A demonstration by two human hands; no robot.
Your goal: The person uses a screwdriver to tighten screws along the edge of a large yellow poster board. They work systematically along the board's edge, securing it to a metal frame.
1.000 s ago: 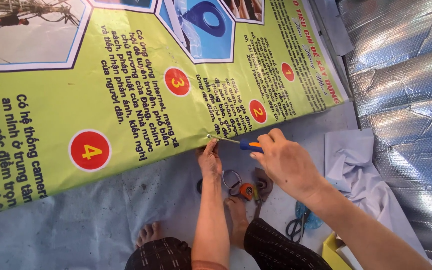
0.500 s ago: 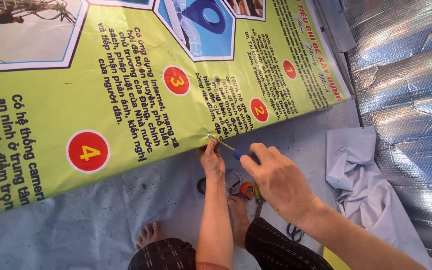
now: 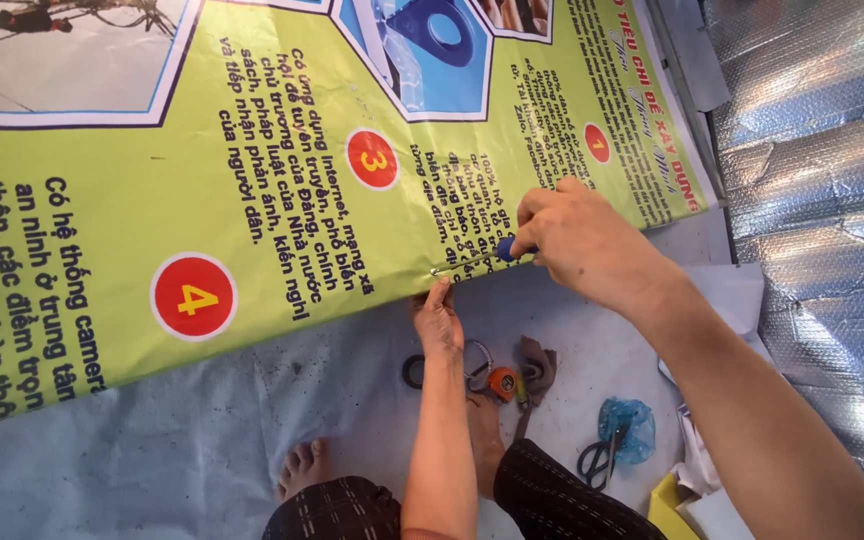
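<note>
1. My right hand (image 3: pixel 577 240) is closed around a blue-handled screwdriver with a thin metal shaft (image 3: pixel 472 260). The tip points left and meets the lower edge of the large yellow-green printed vinyl banner (image 3: pixel 252 180).
2. My left hand (image 3: pixel 439 318) lies just below the tip. Its fingers press flat on the banner's edge and hold nothing.
3. The banner lies spread on a pale grey-blue plastic sheet (image 3: pixel 152 440). It covers the upper left of the view and runs diagonally toward crinkled silver foil sheeting (image 3: pixel 822 150) on the right.
4. Progress, as I judge it: the work is at one point on the lower edge, about midway along the visible length. I cannot tell whether a hole is through yet. No other finished points show along the edge.
5. Banner condition: the surface is smooth, glossy and slightly rippled. It carries red numbered circles, dark text blocks and blue hexagon pictures.
6. Nearby, below my left hand: an orange tape measure (image 3: pixel 501 383) and dark-handled scissors (image 3: pixel 597 460) beside a blue plastic bag (image 3: pixel 634 420).
</note>
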